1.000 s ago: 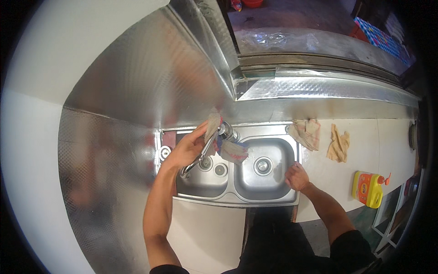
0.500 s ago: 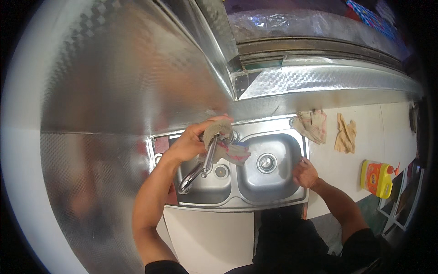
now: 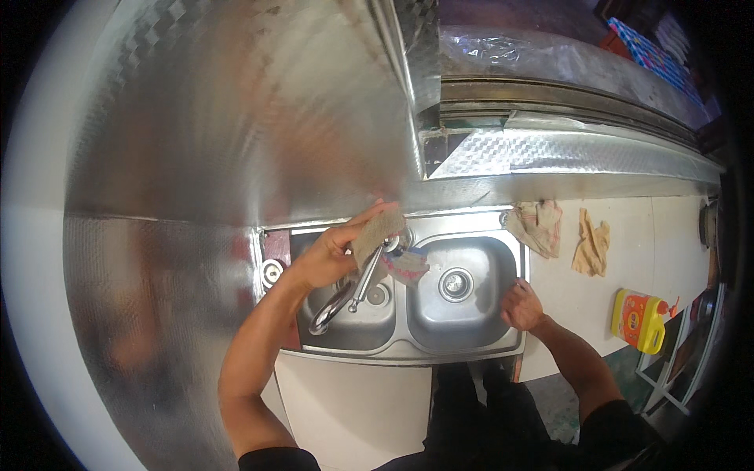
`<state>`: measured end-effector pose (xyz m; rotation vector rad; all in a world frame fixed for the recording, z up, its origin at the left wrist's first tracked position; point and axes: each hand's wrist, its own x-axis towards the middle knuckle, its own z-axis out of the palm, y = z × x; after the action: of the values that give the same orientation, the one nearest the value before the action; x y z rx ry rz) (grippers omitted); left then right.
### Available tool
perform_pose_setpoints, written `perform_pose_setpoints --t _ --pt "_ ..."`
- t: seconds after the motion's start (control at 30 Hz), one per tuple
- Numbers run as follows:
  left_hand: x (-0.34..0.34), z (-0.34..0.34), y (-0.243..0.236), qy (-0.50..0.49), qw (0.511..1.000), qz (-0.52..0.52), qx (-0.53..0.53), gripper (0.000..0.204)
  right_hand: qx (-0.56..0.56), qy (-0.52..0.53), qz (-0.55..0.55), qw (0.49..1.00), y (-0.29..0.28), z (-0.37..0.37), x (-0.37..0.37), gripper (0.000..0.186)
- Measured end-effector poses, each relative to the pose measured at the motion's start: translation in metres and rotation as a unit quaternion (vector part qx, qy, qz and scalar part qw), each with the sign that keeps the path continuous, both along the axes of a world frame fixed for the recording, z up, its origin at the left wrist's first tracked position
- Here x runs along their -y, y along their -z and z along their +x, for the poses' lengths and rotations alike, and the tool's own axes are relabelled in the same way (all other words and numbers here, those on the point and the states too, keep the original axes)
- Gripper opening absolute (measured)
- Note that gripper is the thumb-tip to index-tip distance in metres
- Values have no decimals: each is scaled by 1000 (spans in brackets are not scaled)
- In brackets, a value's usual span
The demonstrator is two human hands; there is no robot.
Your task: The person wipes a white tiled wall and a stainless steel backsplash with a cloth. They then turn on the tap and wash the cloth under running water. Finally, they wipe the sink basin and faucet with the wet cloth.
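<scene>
My left hand reaches over the left basin, fingers closed on a grey-brown cloth. The cloth lies against the top of the chrome faucet, and its pink-marked end hangs on the spout's right side. The faucet's curved spout points toward me over the left basin. On the right rim of the double-basin steel sink rests my right hand, its fingers curled into a loose fist with nothing visible in them. Part of the faucet's base is hidden behind the cloth.
A checked rag lies at the sink's back right corner, beside a tan cloth on the white counter. Farther right stands a yellow pump bottle. A round metal strainer sits left of the sink. Metal-clad walls close in the left and back.
My left hand has turned and shifted slightly, and the cloth now lies flatter across the faucet's top. My right hand stays at the sink's right rim. The view has tilted a little.
</scene>
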<state>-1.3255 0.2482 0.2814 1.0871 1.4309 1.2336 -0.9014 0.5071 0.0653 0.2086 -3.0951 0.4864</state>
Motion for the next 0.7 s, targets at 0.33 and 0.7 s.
perform_pose_setpoints --t 0.33,0.7 --pt "10 19 -17 -160 979 -118 38 53 21 10 0 1000 6 6 4 25" --pt "-6 12 -10 -153 981 -77 93 39 48 289 -440 849 -118 -87 77 39"
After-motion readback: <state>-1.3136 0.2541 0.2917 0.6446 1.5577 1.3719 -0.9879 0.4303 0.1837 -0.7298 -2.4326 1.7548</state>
